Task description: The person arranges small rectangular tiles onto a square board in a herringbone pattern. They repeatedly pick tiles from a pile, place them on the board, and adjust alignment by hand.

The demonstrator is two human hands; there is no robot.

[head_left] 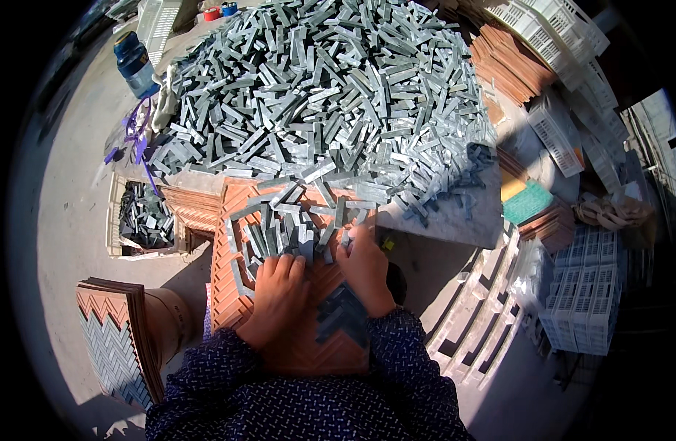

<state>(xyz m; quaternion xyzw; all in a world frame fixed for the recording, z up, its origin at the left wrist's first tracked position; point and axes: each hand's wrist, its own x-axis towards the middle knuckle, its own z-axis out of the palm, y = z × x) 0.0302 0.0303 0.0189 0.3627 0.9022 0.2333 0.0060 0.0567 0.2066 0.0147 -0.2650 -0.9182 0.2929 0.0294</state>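
An orange herringbone-patterned mould tray (231,294) lies in front of me, with loose grey stone strips (268,234) heaped on its far half. My left hand (277,290) is closed, its bent fingers side by side on several strips at the near edge of this heap. Fingers and thumb of my right hand (366,264) pinch a short grey strip, which they partly cover, over the tray's right side. Dark grey strips (341,316) fill a patch of the herringbone slots near my right wrist, partly in shadow.
A large mound of grey strips (316,81) covers the table (470,220) beyond the tray. A crate (116,220) of strips and a stack of filled trays (110,345) stand left. A bottle (136,70) is at far left; a pallet (474,309) and white crates (584,294) are right.
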